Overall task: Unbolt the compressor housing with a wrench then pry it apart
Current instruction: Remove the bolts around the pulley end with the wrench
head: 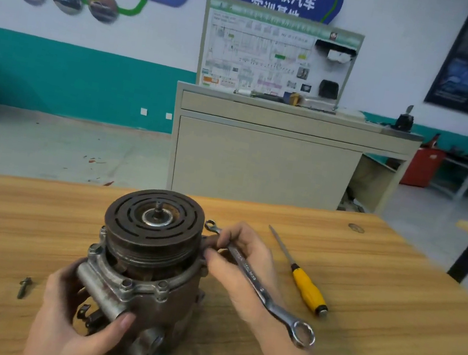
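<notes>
The compressor housing [146,280] stands upright on the wooden table [362,289], pulley face up, at the near centre of the view. Bolt heads show around its top flange. The left hand [74,327] wraps the housing from about 7 o'clock, fingers curled around the silver tube on its lower side, thumb pressed along the front. The right hand [243,267] sits at 3 o'clock of the housing, its fingertips pinched together right against the flange edge beside the pulley; what they pinch there is too small to tell. The wrench [259,282] lies across that hand's palm and fingers, one ring end up by the pulley at 2 o'clock, the other hanging past the wrist at 4 o'clock. A yellow-handled screwdriver [300,273] lies on the table further out at 3 o'clock. A loose bolt [24,287] lies at 9 o'clock, clear of the left hand.
</notes>
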Tool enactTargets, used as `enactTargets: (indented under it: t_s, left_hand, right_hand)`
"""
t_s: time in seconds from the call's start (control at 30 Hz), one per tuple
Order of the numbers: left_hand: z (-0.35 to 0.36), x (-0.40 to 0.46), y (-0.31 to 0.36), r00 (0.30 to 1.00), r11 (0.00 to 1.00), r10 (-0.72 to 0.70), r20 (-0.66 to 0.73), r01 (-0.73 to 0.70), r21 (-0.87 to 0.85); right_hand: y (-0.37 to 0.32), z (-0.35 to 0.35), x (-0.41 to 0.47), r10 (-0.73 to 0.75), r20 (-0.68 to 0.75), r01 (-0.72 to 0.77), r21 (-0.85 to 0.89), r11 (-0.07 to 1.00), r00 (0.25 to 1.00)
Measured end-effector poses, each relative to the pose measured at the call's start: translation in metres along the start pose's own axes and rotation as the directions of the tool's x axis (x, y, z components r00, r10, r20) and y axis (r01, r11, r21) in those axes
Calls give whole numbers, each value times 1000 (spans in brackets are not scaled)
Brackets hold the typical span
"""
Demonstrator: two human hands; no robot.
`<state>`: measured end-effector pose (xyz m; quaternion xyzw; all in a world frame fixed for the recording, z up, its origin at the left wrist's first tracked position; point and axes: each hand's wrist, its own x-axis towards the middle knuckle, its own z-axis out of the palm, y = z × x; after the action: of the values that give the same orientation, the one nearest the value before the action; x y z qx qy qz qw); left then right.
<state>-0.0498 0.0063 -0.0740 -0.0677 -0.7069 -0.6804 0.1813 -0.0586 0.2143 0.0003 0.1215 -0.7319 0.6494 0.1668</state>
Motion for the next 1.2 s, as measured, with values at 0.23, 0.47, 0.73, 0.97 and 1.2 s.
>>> enactTargets:
  t_s: [0.23, 0.47, 0.73, 0.97, 1.2]
  left_hand:
    - [2, -1, -7, 999, 999, 33, -16, -33, -12]
    - [4, -2, -12, 998, 998, 54, -38, -55, -19]
    - [4, -3, -12, 997, 997, 70, -40, -70, 17]
    - [2, -7, -4, 996, 994, 86, -18, -85, 72]
    - [2, -7, -2, 998, 996, 67, -9, -67, 62]
  right_hand:
    - [-7, -11, 2, 36, 38, -38, 60, 997, 999]
    - [-4, -13, 5, 28, 100, -22, -57, 998, 995]
    - [-3, -11, 4, 34, 99, -29, -52, 998, 995]
    - [-3, -9, 2, -37, -26, 36, -35, 999, 999]
    - [-1, -10, 3, -71, 31, 74, -117, 990, 997]
